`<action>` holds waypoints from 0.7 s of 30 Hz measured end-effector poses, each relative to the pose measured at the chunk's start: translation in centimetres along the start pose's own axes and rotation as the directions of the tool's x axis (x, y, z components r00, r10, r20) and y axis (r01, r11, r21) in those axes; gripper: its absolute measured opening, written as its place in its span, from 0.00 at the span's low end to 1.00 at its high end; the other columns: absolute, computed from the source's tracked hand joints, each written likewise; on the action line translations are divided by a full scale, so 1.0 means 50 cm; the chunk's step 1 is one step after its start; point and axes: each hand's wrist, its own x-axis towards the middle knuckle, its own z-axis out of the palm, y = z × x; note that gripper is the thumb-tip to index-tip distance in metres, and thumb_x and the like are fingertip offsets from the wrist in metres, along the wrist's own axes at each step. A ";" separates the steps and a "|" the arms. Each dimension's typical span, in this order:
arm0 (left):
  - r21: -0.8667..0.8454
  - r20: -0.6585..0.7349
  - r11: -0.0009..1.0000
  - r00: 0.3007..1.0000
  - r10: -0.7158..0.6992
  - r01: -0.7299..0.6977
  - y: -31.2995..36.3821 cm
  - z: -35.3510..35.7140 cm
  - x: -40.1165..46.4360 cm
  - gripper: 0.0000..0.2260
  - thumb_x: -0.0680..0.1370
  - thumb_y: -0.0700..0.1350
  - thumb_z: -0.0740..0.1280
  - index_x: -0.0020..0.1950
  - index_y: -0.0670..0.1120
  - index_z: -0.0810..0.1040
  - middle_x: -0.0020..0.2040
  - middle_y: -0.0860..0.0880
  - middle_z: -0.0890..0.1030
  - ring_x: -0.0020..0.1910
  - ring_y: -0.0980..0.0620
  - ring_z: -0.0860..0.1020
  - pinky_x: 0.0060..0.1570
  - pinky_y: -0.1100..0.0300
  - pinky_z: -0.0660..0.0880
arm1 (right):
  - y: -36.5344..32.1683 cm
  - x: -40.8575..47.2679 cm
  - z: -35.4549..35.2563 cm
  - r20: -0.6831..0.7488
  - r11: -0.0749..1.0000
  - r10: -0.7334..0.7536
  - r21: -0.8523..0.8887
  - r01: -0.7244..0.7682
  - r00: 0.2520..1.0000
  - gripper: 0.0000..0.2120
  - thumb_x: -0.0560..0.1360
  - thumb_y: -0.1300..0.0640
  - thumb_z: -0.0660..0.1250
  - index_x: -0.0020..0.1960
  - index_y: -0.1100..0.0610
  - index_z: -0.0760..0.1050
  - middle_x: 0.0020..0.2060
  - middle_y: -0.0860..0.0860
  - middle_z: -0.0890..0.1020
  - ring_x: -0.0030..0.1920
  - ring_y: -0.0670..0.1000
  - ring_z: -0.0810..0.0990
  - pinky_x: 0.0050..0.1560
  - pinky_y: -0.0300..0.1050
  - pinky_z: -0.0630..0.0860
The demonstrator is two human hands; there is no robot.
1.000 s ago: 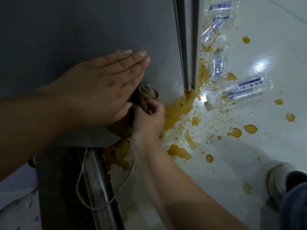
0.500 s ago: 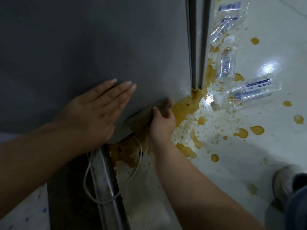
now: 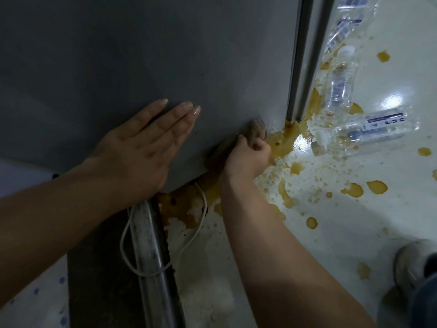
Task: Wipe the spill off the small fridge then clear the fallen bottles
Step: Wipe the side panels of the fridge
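The right hand [image 3: 246, 157] grips a soft, sodden brown cloth [image 3: 257, 129], best bunched firmly, against the fridge side [image 3: 165, 55]; the left hand [image 3: 142, 147] presses flat, fingers straight.

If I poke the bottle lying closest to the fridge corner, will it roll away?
Probably. The bottle lies on its side on a glossy floor, so it may roll. It looks clear and nearly empty, so likely light. The brown spill around it could make it slippery.
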 end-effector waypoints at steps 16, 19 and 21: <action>0.000 0.033 0.986 0.985 -0.169 0.169 0.007 -0.042 -0.092 0.29 0.74 0.45 0.59 0.71 0.31 0.60 0.73 0.36 0.60 0.72 0.42 0.57 0.73 0.47 0.47 | 0.009 -0.089 0.019 0.154 0.999 -0.025 0.032 0.020 0.988 0.08 0.73 0.66 0.68 0.44 0.55 0.72 0.37 0.44 0.75 0.43 0.45 0.76 0.48 0.34 0.76; 0.004 0.010 0.971 0.971 -0.238 0.238 -0.002 -0.051 -0.098 0.30 0.73 0.46 0.59 0.71 0.32 0.59 0.73 0.37 0.59 0.72 0.41 0.57 0.73 0.47 0.45 | 0.001 -0.166 0.029 0.346 0.991 -0.130 0.069 0.113 0.929 0.12 0.71 0.66 0.70 0.39 0.51 0.73 0.37 0.46 0.78 0.40 0.42 0.77 0.47 0.34 0.76; -0.004 -0.003 0.964 0.964 -0.265 0.265 -0.009 -0.060 -0.109 0.29 0.75 0.46 0.57 0.72 0.32 0.58 0.73 0.36 0.57 0.73 0.40 0.55 0.73 0.46 0.45 | -0.034 -0.184 0.029 0.374 0.960 -0.279 0.113 0.255 0.885 0.14 0.71 0.67 0.70 0.39 0.49 0.72 0.39 0.46 0.78 0.42 0.42 0.78 0.51 0.38 0.78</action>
